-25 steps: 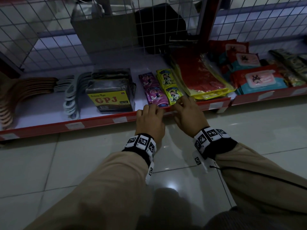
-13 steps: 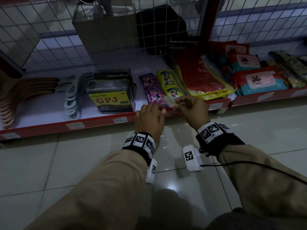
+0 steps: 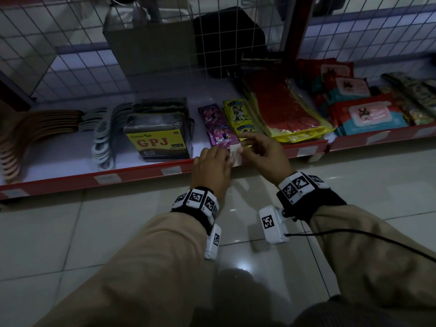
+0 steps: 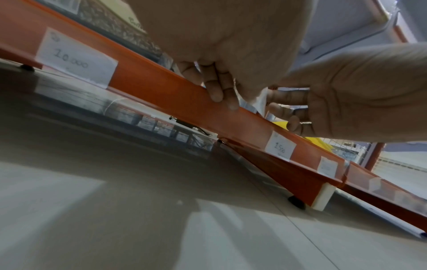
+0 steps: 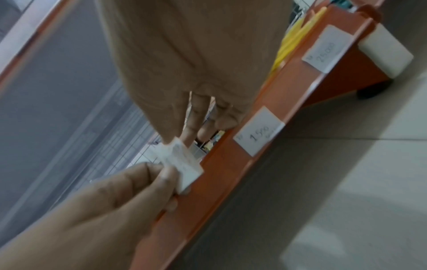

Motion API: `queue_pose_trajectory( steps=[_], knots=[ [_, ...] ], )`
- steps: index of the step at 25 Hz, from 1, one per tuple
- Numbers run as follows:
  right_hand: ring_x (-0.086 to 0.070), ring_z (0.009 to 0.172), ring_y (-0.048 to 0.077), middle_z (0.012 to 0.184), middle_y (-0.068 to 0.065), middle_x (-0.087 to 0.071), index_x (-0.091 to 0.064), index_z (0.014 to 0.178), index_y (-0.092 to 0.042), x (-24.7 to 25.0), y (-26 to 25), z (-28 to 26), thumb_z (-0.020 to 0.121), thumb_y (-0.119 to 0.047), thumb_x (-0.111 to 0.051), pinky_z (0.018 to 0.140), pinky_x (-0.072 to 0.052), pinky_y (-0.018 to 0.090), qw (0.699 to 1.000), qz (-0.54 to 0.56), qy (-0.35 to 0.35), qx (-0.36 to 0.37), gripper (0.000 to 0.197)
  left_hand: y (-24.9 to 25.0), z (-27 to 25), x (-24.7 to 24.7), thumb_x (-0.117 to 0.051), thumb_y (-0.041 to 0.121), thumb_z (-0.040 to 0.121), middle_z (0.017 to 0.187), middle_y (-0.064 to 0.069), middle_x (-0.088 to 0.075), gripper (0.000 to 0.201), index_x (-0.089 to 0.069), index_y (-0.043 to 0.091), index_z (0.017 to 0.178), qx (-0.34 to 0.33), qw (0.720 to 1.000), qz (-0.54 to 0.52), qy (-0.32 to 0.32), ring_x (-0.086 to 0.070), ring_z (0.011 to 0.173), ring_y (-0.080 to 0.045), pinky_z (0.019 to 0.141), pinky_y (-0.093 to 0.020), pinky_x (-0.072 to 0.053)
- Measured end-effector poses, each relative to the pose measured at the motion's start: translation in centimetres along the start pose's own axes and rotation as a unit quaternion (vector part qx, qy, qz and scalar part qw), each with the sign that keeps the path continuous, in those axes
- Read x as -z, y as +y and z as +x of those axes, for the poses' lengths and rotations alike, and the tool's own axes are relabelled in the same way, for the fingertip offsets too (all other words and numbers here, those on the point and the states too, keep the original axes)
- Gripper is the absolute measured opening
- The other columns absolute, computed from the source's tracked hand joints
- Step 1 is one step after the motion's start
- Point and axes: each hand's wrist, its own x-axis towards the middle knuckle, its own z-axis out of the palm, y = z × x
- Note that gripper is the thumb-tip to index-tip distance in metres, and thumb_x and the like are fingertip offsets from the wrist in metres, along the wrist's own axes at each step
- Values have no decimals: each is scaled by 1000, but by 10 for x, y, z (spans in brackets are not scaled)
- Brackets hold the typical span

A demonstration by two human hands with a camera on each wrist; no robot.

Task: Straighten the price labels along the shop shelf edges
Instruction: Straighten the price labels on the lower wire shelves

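A small white price label (image 3: 236,157) is held just above the red shelf edge (image 3: 141,173), in front of the purple sachets. My right hand (image 3: 241,147) pinches its upper end between thumb and forefinger. My left hand (image 3: 227,157) pinches its lower left end, and its other fingers (image 4: 217,89) hook over the edge strip. In the right wrist view the label (image 5: 184,168) stands tilted against the strip, between my right hand (image 5: 175,143) and the left one. The left wrist view shows only a sliver of it (image 4: 261,98) beside my left hand (image 4: 227,99).
More labels sit along the strip: "10.000" (image 4: 76,58), "1500" (image 5: 258,133) and "25000" (image 5: 327,49). The shelf holds a GPJ box (image 3: 158,140), hangers (image 3: 101,138), sachets (image 3: 238,119), red packets (image 3: 283,107) and wipes (image 3: 368,114). Wire grid behind, tiled floor (image 3: 94,232) below.
Both hands pressed on the shelf edge a second ago. My right hand then lifted the label off, and it has now come back down to the edge, with my left hand taking hold too.
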Motion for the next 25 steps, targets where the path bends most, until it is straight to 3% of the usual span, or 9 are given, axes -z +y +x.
queue_pose_trajectory(
  steps=[4,7,9,11,13,16,18,20,25],
  knots=[
    [-66,81,26,90,24,-68,-65,97,8,1,1,3,86,-1,-65,74,-55,29,1000,21,14,-9,14,-2,-2,2,-43,33,98,105,-9,-55,26,-55,11,102,-16,1000,-22,3,-44,101,-27,85,-40,-35],
    [-67,81,36,88,30,-67,-62,96,13,1,5,-1,84,2,-66,76,-56,37,996,72,10,-42,17,-2,-1,2,-45,29,97,106,-8,-55,20,-55,12,102,-15,1000,-6,1,-44,101,-27,85,-39,-35],
    [-65,74,27,84,26,-67,-63,91,12,3,7,-2,82,1,-68,71,-54,26,998,49,21,-44,14,-3,0,2,-45,26,96,106,-8,-55,18,-55,13,102,-19,1000,-1,-2,-43,101,-26,85,-39,-34],
    [-57,67,11,76,13,-64,-63,88,6,6,7,-2,81,-1,-70,65,-47,16,999,13,35,-39,12,-3,0,3,-45,26,96,106,-7,-55,17,-55,13,102,-27,1000,3,-5,-43,100,-25,85,-38,-33],
    [-57,72,6,84,8,-64,-62,99,3,11,5,-1,81,-1,-70,69,-48,13,999,20,4,-38,19,-5,0,4,-45,25,96,108,-7,-54,17,-54,13,102,-37,999,12,-12,-43,101,-26,85,-39,-33],
    [-64,87,11,99,11,-67,-62,114,-2,13,3,2,82,0,-69,81,-52,18,998,7,-64,-21,32,-6,0,5,-45,26,96,109,-7,-53,18,-54,14,103,-49,998,15,-21,-42,102,-26,86,-39,-32],
    [-65,82,16,95,16,-69,-66,107,2,12,2,3,82,0,-69,76,-52,18,998,-28,-62,-6,25,-7,1,6,-44,27,97,110,-6,-53,20,-55,14,105,-51,998,19,-26,-42,102,-25,86,-38,-32],
    [-63,73,11,87,15,-69,-69,98,3,12,4,2,82,0,-70,69,-50,14,998,-37,-50,4,17,-8,2,7,-43,28,97,110,-6,-54,22,-56,14,107,-50,998,21,-31,-43,103,-25,86,-38,-32],
    [-60,67,11,76,8,-69,-70,80,-8,20,13,1,76,-12,-78,64,-50,21,997,-71,-16,-6,10,-9,3,7,-43,32,98,110,-6,-54,25,-57,14,108,-52,998,23,-37,-43,103,-25,85,-37,-32]
  ],
)
